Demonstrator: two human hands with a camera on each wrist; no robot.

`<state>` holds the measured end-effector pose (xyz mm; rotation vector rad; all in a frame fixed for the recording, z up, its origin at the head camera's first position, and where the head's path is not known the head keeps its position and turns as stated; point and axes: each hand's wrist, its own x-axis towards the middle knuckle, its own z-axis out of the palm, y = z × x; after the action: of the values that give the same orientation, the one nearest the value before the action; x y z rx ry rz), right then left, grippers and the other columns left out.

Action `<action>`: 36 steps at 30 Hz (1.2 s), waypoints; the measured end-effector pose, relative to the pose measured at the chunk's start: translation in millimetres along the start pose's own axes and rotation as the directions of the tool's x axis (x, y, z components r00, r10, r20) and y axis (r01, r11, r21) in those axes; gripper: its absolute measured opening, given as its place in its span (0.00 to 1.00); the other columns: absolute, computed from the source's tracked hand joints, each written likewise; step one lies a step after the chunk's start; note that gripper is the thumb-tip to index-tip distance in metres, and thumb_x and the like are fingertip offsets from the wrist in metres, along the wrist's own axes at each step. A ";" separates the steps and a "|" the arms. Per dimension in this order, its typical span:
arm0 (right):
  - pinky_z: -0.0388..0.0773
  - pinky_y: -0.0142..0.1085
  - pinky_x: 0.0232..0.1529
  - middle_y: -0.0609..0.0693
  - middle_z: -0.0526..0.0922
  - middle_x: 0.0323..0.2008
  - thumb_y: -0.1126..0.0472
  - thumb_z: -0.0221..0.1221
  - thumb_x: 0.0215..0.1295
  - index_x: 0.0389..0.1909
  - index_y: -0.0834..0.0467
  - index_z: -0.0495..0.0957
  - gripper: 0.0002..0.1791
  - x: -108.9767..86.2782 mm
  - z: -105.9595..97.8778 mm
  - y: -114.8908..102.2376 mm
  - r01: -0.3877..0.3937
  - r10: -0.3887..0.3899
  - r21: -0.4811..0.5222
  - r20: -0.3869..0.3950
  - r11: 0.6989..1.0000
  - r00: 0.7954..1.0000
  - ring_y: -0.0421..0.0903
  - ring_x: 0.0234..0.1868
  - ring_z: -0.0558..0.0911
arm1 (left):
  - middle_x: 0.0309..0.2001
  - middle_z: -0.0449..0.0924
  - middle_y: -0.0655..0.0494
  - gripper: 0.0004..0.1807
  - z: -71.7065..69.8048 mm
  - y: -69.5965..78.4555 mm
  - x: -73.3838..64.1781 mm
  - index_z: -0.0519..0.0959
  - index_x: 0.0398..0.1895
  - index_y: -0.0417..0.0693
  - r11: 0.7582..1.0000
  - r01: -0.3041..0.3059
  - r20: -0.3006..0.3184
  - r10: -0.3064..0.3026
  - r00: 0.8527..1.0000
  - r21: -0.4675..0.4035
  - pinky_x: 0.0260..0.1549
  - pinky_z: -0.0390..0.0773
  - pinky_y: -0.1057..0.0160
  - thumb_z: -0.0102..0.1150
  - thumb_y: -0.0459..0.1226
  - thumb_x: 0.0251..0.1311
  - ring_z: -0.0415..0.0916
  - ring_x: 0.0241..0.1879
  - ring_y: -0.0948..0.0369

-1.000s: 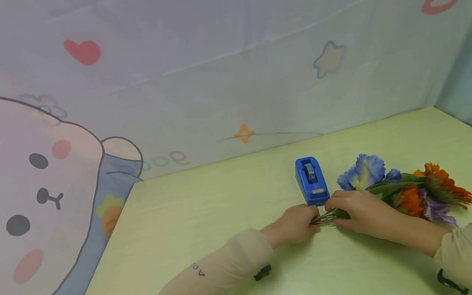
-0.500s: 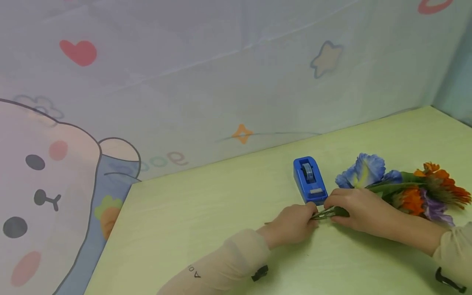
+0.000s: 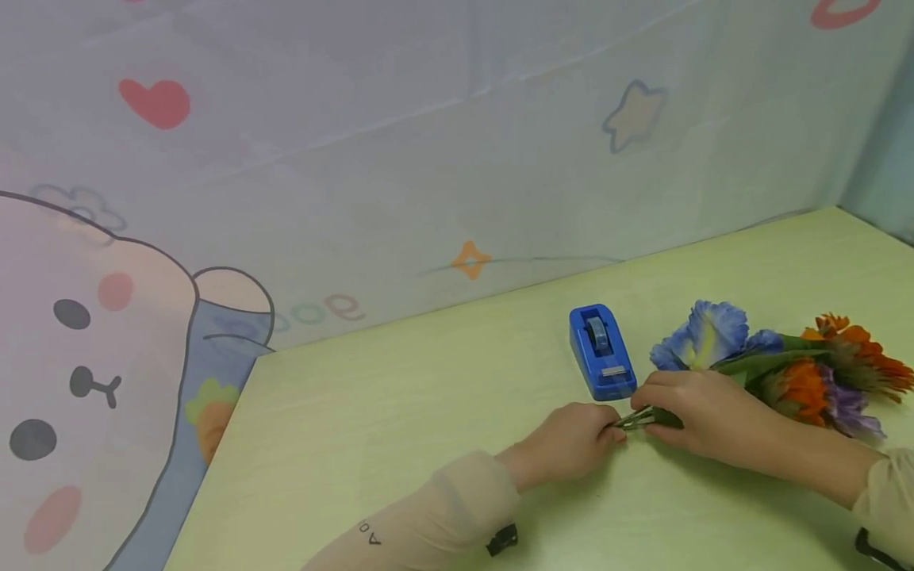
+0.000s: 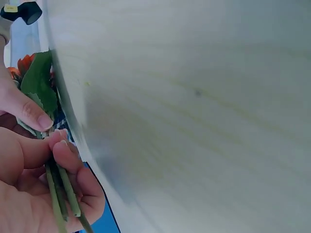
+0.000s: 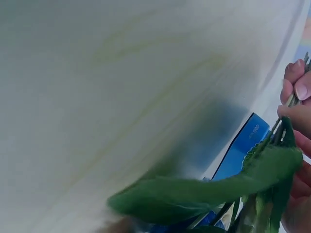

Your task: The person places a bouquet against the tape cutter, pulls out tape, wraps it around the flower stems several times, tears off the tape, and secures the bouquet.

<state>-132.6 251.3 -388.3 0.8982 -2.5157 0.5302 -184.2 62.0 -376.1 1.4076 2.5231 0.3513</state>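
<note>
- The left hand [image 3: 571,442] comes in low from the near side, its forearm slanting up to the right, fingers curled round the stems [image 4: 57,191]; from its wrist view I see the cut ends crossing the palm and running out past it.
- The right hand [image 3: 714,419] reaches in from the right, back upward, pinching the same stems between thumb and fingers a little nearer the blooms. The wrist views show the two hands meeting, thumb by fingertips.
- The bouquet [image 3: 774,366] lies low along the right part of the table [image 3: 393,428], stem ends leftward, blooms spread beyond and to the right of the right hand. I can't tell how much of it rests on the surface.
- The blue dispenser [image 3: 602,353] stands just beyond the hands, its front end close to the right fingertips, so there is little space on that side.
- Leftward of the left hand the table runs broadly to its slanting left edge; behind the dispenser it reaches back to the backdrop [image 3: 400,143].
- On the right, the orange blooms [image 3: 805,392] stretch toward the limit of the head view, with table beyond them.
</note>
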 end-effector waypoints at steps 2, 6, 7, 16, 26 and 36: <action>0.73 0.29 0.21 0.43 0.78 0.29 0.66 0.74 0.35 0.31 0.53 0.80 0.19 -0.7 0.4 -0.8 0.019 -0.020 -0.025 -0.019 1.000 1.000 0.38 0.25 0.77 | 0.27 0.76 0.63 0.09 -1.2 0.5 -0.7 0.80 0.33 0.46 1.000 -0.006 0.002 0.006 1.000 -0.014 0.28 0.65 0.78 0.50 0.36 0.67 0.68 0.26 0.71; 0.70 0.29 0.19 0.43 0.77 0.28 0.65 0.75 0.33 0.31 0.53 0.79 0.20 -1.5 1.6 -1.8 0.040 -0.042 -0.067 -0.040 0.997 0.998 0.37 0.23 0.75 | 0.25 0.76 0.63 0.10 -1.8 0.2 -0.6 0.80 0.33 0.46 0.998 -0.003 0.023 0.004 1.000 -0.070 0.26 0.63 0.79 0.48 0.35 0.68 0.66 0.24 0.71; 0.70 0.29 0.18 0.43 0.77 0.27 0.65 0.75 0.32 0.31 0.53 0.79 0.21 -1.6 2.0 -2.2 0.043 -0.046 -0.077 -0.044 0.996 0.998 0.37 0.22 0.75 | 0.25 0.75 0.63 0.10 -1.8 -0.1 -0.6 0.80 0.34 0.46 0.996 -0.001 0.030 0.003 1.000 -0.084 0.26 0.63 0.79 0.47 0.35 0.68 0.66 0.23 0.72; 0.55 0.25 0.14 0.39 0.67 0.22 0.64 0.75 0.29 0.31 0.52 0.70 0.27 -1.1 5.1 -9.7 0.033 -0.053 -0.216 -0.089 0.976 0.995 0.33 0.18 0.62 | 0.23 0.74 0.63 0.11 -5.6 1.4 -0.8 0.79 0.35 0.44 0.983 0.024 0.068 -0.012 0.998 -0.184 0.24 0.63 0.79 0.44 0.35 0.70 0.65 0.21 0.72; 0.73 0.44 0.29 0.45 0.80 0.27 0.51 0.69 0.47 0.34 0.55 0.80 0.16 -0.6 4.2 -12.1 -0.162 0.198 -0.337 0.077 0.928 0.977 0.46 0.27 0.78 | 0.20 0.70 0.64 0.12 -8.1 2.0 -1.6 0.80 0.36 0.44 0.987 0.021 0.053 -0.012 0.998 -0.158 0.22 0.63 0.79 0.45 0.35 0.70 0.64 0.19 0.71; 0.58 0.46 0.32 0.38 0.75 0.27 0.54 0.68 0.52 0.25 0.47 0.76 0.08 7.3 3.4 -10.1 -0.316 0.340 -0.129 0.274 0.940 0.899 0.40 0.27 0.70 | 0.27 0.78 0.63 0.10 -5.1 1.0 -0.7 0.80 0.37 0.45 0.996 -0.007 0.013 0.008 1.000 -0.089 0.22 0.62 0.79 0.47 0.35 0.69 0.63 0.21 0.72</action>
<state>-131.9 238.8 -385.4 0.5526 -2.9629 0.4137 -184.6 61.4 -370.9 1.3824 2.4598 0.4477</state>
